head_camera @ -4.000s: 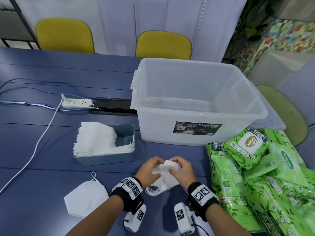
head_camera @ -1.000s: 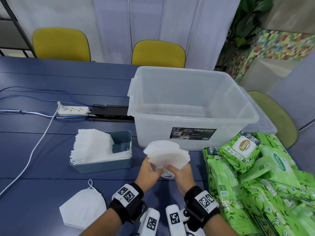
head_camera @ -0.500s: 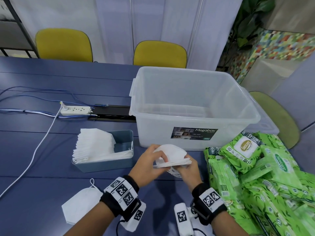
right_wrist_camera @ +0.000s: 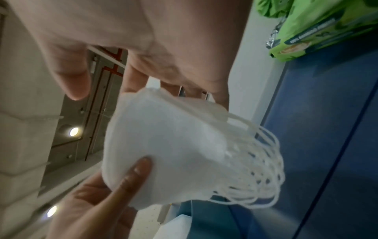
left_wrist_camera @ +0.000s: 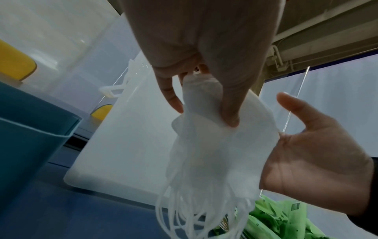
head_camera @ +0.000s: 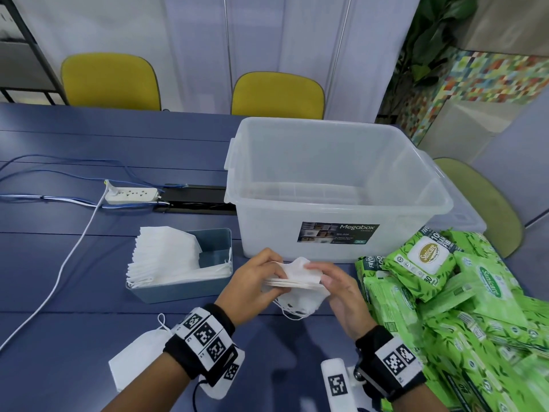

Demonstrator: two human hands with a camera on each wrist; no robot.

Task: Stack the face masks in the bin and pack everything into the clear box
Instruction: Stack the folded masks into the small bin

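A small bundle of white face masks (head_camera: 297, 278) is pinched by the left hand (head_camera: 252, 283) above the desk (head_camera: 74, 307), just in front of the clear box (head_camera: 335, 185). It is touched by the straight fingers of the right hand (head_camera: 341, 289), with nothing gripped. More masks are stacked in the blue bin (head_camera: 184, 288), and one mask (head_camera: 136, 358) lies on the desk.

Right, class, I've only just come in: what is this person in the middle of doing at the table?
The person is tidying a small bundle of white face masks above the blue table. The left hand pinches the bundle at one end, while the right hand lies open against the other. More masks already stand stacked in the teal bin; one loose mask lies on the table. The clear box looks empty, and the green wipe packs are piled beside it, unpacked.
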